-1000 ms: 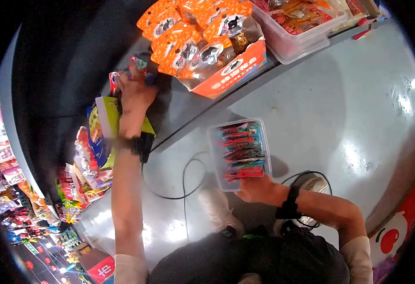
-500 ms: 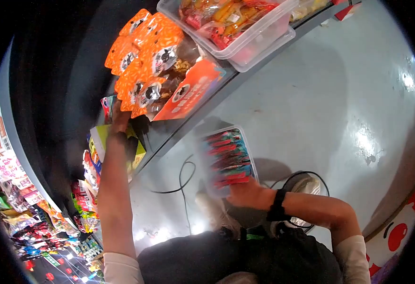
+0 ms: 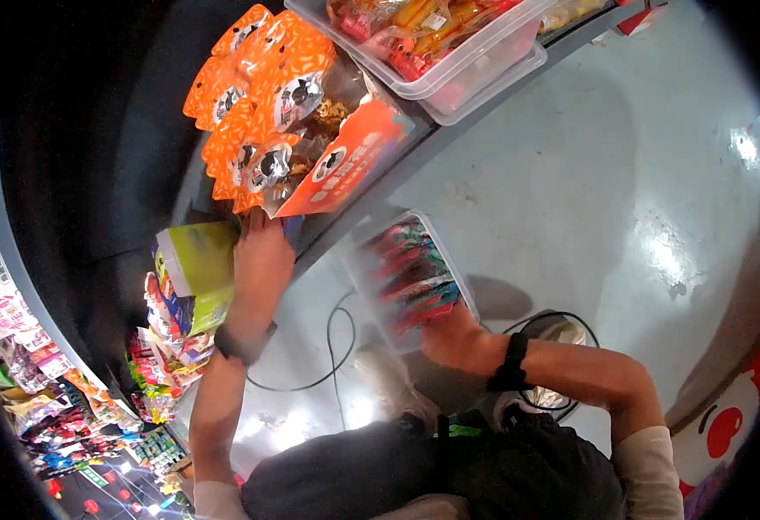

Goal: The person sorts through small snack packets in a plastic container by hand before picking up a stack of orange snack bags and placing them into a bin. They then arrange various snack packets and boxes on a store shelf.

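My right hand is closed on the near end of a clear plastic container, which I hold above the floor. Upright red and teal packets fill the container in a row, somewhat blurred. At the shelf's front edge, my left hand reaches in below an orange display box of orange snack bags. Its fingertips are in shadow and partly hidden. A small blue patch shows beside them; I cannot make out what it is. A yellow-green box stands left of this hand.
A clear tub of packaged snacks sits on the shelf, beyond the orange box. A black cable loops across the grey floor near my shoes. More colourful packets line the shelf at left.
My left hand has drawn back and right, from beside the orange bags to the shelf's front edge. A small colourful packet near its fingertips no longer shows there. The right hand's container has shifted slightly.
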Available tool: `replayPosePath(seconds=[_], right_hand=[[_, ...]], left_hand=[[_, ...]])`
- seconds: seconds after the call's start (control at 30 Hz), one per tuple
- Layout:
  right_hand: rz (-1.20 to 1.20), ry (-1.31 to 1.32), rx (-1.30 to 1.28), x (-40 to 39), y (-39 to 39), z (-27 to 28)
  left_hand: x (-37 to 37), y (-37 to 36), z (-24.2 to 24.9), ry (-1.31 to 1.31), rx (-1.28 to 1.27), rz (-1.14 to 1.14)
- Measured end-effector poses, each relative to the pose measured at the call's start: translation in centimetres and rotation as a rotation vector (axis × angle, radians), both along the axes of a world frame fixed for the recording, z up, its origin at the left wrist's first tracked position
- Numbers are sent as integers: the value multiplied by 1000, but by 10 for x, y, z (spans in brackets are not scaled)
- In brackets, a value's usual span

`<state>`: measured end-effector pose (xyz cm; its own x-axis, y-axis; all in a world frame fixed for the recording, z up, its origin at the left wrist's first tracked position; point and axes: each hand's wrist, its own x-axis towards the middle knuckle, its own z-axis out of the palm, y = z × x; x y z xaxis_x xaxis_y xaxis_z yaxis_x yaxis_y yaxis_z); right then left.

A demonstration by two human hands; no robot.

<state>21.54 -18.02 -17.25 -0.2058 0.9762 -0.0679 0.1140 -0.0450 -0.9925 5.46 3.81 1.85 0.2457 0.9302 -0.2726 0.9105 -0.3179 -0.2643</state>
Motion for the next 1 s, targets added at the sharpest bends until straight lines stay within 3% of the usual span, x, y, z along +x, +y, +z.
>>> replayPosePath(seconds=[0.07,0.13,0.27,0.37,0.43,0.57,0.63,0.67,0.73,0.77,0.87,0.97,1.0], right_hand=[[75,-73,78,16,4,22],[208,-783,289,17,2,27],[482,-994,191,33,10,77],[657,-937,174,40,13,95],[591,-697,174,46,8,100],[607,-481,57,68,32,143],[320,21,-58,73,42,157],[331,7,-77,74,46,166],[179,716,-775,73,53,177],[180,700,-787,72,55,174],[221,381,-603,74,53,166],[97,169,-424,103,39,151],[-60,272,-380,112,39,151]], left_hand=[[-6,-22,-2,-102,105,-212],[4,-40,4,-213,120,-240],[1,-60,10,-473,151,-289],[-15,-73,11,-587,207,-243],[-26,-80,7,-691,292,-239],[-44,-112,30,-677,452,-406],[-56,-138,48,-830,43,-542],[-51,-149,48,-790,45,-712],[-32,-162,41,-746,32,-1047],[-24,-165,35,-739,16,-1212],[-5,-188,14,-878,-135,-1201],[-3,-192,9,-1062,-168,-1062],[-5,-192,7,-1056,-174,-986]])
